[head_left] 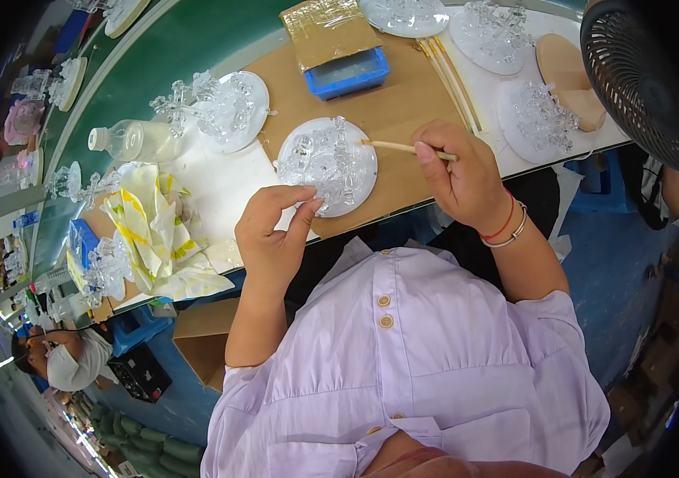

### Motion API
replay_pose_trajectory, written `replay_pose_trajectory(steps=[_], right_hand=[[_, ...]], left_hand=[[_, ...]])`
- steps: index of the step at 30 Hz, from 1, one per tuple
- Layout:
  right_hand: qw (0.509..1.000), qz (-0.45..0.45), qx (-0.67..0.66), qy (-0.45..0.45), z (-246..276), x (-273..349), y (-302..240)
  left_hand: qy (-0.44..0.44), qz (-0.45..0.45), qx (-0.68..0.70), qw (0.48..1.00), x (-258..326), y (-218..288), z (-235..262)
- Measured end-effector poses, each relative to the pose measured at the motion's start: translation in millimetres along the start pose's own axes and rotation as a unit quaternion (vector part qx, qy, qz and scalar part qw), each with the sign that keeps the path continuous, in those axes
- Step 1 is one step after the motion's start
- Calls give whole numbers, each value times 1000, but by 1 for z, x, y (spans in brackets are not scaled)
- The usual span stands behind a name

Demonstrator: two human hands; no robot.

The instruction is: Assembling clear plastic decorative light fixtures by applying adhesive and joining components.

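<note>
white round disc (365, 177): laid flat, mid-scene, right rim left bare | clear glossy ornament (319, 159): borne on the disc, fine parts blurred by glare | thin pale stick (391, 146): held slightly aslant, brownish tip pointed left at the disc's far right rim; contact cannot be told

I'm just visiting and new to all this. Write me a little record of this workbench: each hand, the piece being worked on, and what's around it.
Left hand: thumb and forefinger at the disc's near edge; whether they pinch anything is unclear
Right hand: holds a thin stick, its tip by the disc's right side
Workpiece: white disc bearing clear parts
Beyond the disc: blue tray, partly covered by cardboard
Left side: bottle lying down; crumpled yellow-and-white wrap
Right side: more sticks; fan
</note>
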State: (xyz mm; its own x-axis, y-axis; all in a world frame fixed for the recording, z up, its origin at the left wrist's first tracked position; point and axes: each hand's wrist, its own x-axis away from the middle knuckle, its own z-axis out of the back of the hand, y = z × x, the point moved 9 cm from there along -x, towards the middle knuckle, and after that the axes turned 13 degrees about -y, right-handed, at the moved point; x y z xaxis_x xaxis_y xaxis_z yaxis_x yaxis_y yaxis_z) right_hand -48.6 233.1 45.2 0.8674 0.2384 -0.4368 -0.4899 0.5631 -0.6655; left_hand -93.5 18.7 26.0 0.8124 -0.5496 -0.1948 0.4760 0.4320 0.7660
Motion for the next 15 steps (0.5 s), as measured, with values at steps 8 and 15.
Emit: replay_pose_trajectory(steps=[8,15], right_hand=[[999,-17,-26,-20,1,2,2],[1000,-10,3,9,-3,-6,9]], left_hand=[[0,0,-1,1000,0,-1,0],[-3,15,6,1000,1,-3,0]])
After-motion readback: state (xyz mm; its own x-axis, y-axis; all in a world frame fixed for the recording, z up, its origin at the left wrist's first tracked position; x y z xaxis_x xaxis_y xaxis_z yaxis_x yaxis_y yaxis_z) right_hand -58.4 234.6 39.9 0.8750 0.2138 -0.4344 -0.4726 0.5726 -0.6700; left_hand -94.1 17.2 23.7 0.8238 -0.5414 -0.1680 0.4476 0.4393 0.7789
